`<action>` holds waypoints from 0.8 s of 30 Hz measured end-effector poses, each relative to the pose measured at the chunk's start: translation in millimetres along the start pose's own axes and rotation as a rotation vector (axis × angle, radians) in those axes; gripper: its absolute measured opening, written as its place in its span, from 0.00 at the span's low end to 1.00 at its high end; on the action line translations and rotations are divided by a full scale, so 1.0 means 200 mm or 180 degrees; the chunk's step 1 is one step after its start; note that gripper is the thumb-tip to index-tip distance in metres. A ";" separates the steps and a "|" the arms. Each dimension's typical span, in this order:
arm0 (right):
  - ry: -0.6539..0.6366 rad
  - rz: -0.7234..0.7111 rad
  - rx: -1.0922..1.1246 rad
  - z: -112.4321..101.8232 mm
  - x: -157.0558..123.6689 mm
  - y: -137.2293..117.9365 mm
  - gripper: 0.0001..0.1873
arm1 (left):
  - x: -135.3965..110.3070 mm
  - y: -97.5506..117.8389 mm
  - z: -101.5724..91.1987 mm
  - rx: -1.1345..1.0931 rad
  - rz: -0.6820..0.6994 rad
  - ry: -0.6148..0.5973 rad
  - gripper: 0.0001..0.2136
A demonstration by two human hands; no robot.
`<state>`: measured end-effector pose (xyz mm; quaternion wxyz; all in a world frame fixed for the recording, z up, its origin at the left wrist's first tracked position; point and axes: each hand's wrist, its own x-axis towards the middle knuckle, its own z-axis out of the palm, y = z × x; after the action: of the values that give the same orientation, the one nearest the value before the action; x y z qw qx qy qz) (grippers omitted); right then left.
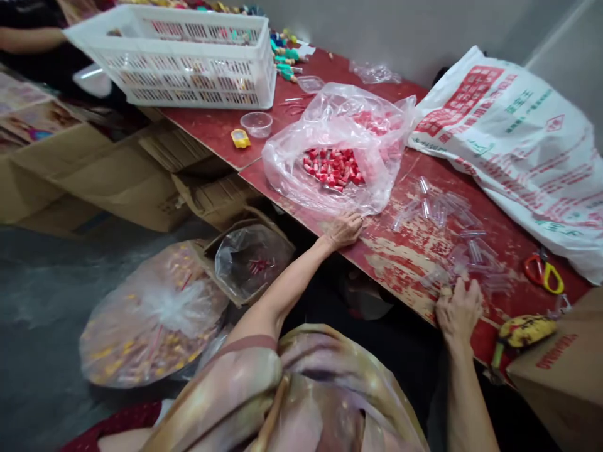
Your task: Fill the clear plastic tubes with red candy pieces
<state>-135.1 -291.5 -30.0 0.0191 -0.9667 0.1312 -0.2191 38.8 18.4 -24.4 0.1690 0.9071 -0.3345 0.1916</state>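
Note:
My left hand [346, 230] rests at the table's front edge, its fingers curled, beside the near side of a clear plastic bag [287, 188]. Whatever those fingers may hold is hidden. Inside the bag's mouth lies a heap of small red caps [333, 168]. To the right, my right hand [459, 307] reaches over the table edge with its fingers apart. Its fingertips touch or nearly touch the near end of a loose pile of clear plastic tubes [475, 251]. More clear tubes [426, 207] lie scattered farther back.
A white crate [198, 75], a yellow tape measure [240, 139] and a round clear tub [257, 124] stand left. A large white sack [513, 144], scissors [544, 274], a banana [525, 331] and a carton [560, 370] are right. A filled bag [155, 314] sits below, left.

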 end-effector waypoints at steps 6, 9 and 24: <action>-0.0184 -0.0020 -0.0025 -0.01 0.02 0.00 0.32 | -0.01 -0.01 0.00 -0.0077 0.0032 0.0085 0.11; -0.0222 -0.0157 -0.0097 0.00 0.01 0.01 0.32 | 0.00 -0.02 0.00 -0.0145 0.0042 0.0111 0.13; -0.0386 0.0027 -0.0179 0.02 0.02 0.01 0.30 | 0.01 -0.04 0.02 -0.0552 -0.0015 0.0104 0.12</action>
<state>-130.4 -295.5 -31.8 0.0008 -0.9778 0.1400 -0.1562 47.5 20.8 -28.6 0.2527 0.8867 -0.3449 0.1762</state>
